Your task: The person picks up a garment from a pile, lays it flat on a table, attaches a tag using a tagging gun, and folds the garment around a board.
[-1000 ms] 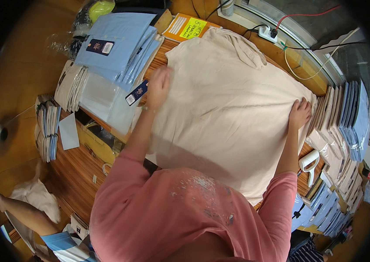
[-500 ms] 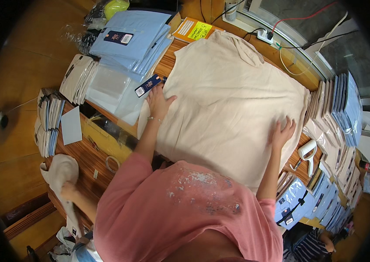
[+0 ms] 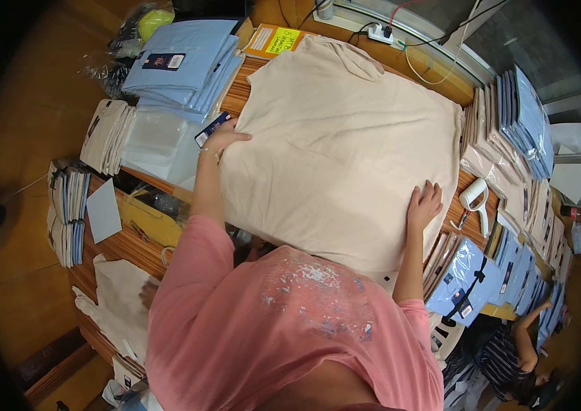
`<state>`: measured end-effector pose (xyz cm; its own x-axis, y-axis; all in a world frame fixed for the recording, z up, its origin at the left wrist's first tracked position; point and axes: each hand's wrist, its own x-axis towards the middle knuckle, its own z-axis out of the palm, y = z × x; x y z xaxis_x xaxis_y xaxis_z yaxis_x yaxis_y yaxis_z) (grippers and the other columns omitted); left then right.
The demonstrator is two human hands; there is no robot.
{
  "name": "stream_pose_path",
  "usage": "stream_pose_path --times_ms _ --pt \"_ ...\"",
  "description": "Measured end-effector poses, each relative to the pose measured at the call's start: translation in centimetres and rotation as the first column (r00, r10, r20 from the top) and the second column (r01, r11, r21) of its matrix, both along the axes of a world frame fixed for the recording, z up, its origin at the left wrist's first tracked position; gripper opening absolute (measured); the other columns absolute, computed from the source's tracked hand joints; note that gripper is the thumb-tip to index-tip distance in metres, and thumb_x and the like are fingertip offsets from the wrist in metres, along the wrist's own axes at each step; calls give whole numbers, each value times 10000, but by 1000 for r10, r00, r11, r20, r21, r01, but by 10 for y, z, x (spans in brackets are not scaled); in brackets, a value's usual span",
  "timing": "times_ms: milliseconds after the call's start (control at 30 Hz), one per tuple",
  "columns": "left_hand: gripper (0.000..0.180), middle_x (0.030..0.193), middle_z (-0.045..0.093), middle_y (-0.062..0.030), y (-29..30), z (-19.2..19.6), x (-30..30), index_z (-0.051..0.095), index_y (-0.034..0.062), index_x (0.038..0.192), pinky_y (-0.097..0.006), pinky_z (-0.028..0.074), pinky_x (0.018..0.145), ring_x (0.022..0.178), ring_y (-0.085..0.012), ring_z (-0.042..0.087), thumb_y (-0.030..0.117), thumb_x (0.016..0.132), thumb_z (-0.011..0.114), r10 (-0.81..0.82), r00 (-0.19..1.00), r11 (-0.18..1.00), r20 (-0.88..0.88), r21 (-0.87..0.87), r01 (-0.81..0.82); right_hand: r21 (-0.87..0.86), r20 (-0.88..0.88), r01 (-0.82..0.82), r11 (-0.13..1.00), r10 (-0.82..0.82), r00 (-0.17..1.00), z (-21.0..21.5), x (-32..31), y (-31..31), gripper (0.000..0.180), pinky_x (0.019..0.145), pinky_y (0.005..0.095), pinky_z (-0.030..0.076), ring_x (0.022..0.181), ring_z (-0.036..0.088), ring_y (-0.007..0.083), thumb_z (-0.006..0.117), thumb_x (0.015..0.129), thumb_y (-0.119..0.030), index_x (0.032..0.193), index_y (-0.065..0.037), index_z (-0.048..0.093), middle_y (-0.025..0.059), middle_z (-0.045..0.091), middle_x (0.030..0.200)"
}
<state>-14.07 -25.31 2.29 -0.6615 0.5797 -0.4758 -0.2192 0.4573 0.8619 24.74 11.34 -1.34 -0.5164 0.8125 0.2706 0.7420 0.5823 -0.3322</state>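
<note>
A beige shirt-like garment [image 3: 345, 151] lies spread flat across the wooden table in front of me. My left hand [image 3: 224, 138] rests at its left edge, thumb stretched out over the cloth and apart from the fingers. Those fingers are partly hidden beside a dark blue hang tag [image 3: 212, 129], which they touch or partly cover; I see no clear grip. Lower on the right side of the cloth, my right hand [image 3: 425, 204] lies palm down with fingers spread, holding nothing.
Bagged light blue shirts [image 3: 184, 65] are piled at the far left, beside clear plastic bags [image 3: 153, 140]. A white-handled lint roller [image 3: 475, 198] sits at right near more folded stacks [image 3: 527, 123]. Another person's hand [image 3: 148, 293] touches beige cloth [image 3: 122, 294]; a striped-shirted person [image 3: 506, 353] is lower right.
My left hand has shifted farther up the garment's left edge, now covering part of the tag. The right hand stays flat on the cloth. The whole view has shifted slightly.
</note>
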Motion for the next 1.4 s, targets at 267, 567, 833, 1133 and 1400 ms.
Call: stream_pose_path --times_ms 267,567,833,1133,1400 --pt "404 1066 599 -159 0 7 29 574 -13 1030 -339 449 838 964 -291 577 51 654 710 -46 764 960 -644 -240 -145 1 -29 6 1000 -6 1000 1 -1 -2 410 1042 519 175 1273 323 293 521 853 -317 1206 -110 520 141 402 1333" --pt "286 1029 580 -211 8 2 59 552 -36 960 -393 431 826 967 -369 542 164 770 630 -18 752 973 -659 -183 -137 14 -18 7 1000 -7 1000 -1 0 -2 414 1043 511 173 1269 327 291 517 851 -319 1208 -109 519 144 409 1327" --pt "226 1014 542 -205 -9 -21 38 558 6 903 -433 385 845 971 -370 493 115 737 666 209 511 927 -834 2 -376 -1 -18 8 1000 -8 1000 4 -5 -5 408 1043 517 170 1271 326 289 517 848 -307 1204 -108 521 142 411 1326" --pt "427 1363 364 -158 58 -37 -2 441 38 1240 -541 233 1011 1281 -323 291 261 880 492 -110 483 964 -869 -212 -162 33 17 13 999 -13 1000 0 -6 -2 402 1028 531 207 1267 333 289 518 849 -307 1207 -123 516 132 413 1324" --pt "390 1353 398 -98 72 -50 -37 510 90 1226 -581 231 975 1216 -272 366 260 876 482 32 334 956 -942 -69 -285 -21 221 63 998 -57 974 18 -13 0 391 1007 543 226 1244 357 291 525 841 -283 1205 -142 509 130 421 1301"
